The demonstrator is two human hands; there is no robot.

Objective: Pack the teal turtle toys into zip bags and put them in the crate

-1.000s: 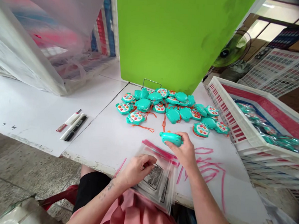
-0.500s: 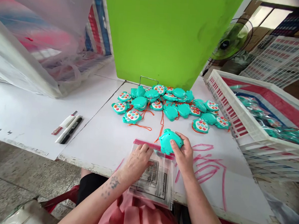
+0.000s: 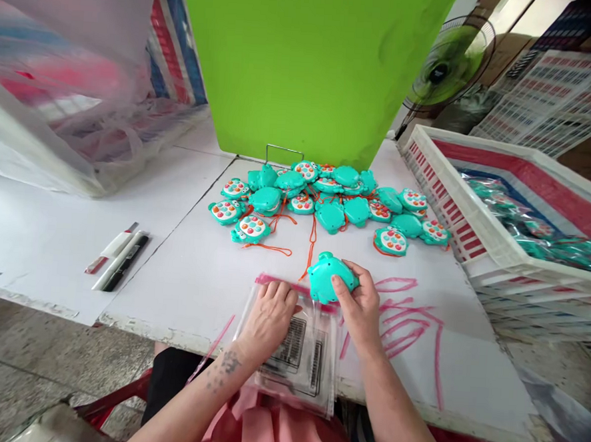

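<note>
label print on the clear bag [image 3: 294,354] seems unreadable; left hand [image 3: 268,319] presses it, right hand [image 3: 358,305] grips teal toy [image 3: 326,279].

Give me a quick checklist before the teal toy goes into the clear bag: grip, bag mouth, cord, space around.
1. Right hand grips the teal toy: ok, fingers wrap its side.
2. Left hand pins the top clear bag of the stack: ok, fingers lie flat by the pink zip strip.
3. Bag mouth open: cannot tell, the toy and fingers hide it.
4. Orange cord free: not ok, it trails up toward the toy pile.
5. Toy at the bag's top edge: ok, it sits right at the strip.
6. White crate clear of the hands: ok, it stands off to the right.
</note>
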